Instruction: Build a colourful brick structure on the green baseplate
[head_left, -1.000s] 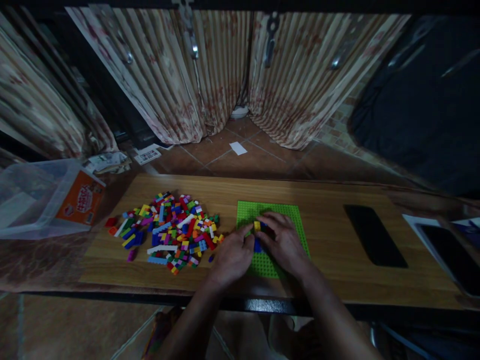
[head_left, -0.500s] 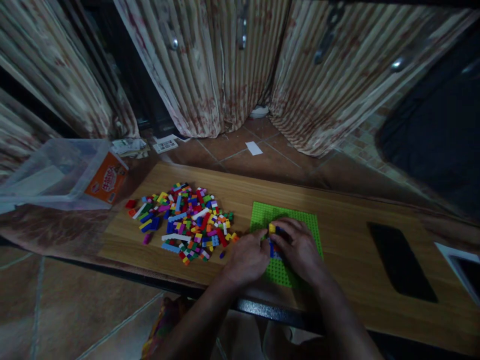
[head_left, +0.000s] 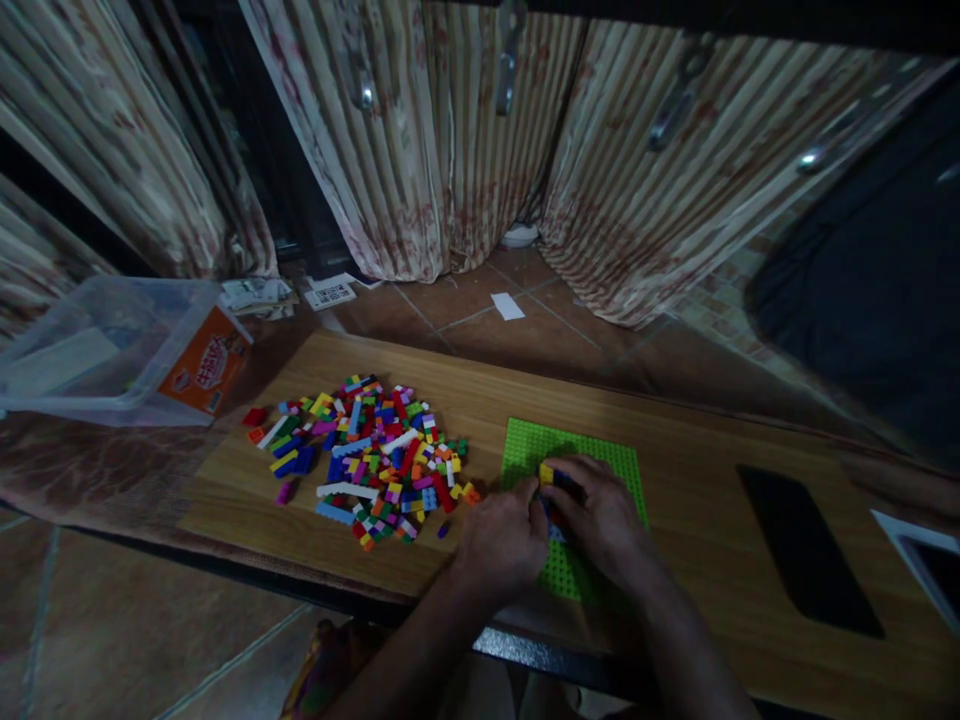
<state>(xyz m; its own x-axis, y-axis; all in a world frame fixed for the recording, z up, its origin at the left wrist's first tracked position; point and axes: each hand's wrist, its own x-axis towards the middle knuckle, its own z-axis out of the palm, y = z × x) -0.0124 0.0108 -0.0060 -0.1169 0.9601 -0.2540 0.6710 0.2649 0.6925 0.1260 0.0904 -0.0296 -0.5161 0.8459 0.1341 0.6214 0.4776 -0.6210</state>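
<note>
Both hands meet over a green studded baseplate [head_left: 607,449] in the head view. My right hand [head_left: 602,515] is closed around a small stack of toy bricks, with a yellow brick [head_left: 547,473] at its top showing between the fingers. From the other side, my left hand [head_left: 504,538] presses its curled fingers and thumb against the same stack. Light blue studs [head_left: 556,532] show below the fingers. Most of the stack is hidden, so its join to the baseplate cannot be made out.
A pile of mixed toy bricks [head_left: 386,455] lies left of the baseplate on the wooden board [head_left: 675,500]. A dark flat slab [head_left: 808,550] lies to the right. Beyond the left end stands a clear plastic box [head_left: 135,400]. Striped curtains [head_left: 480,150] hang behind.
The view has shifted slightly, so the board sits lower. My left fingers have curled in closer against the brick stack. My right hand keeps its hold.
</note>
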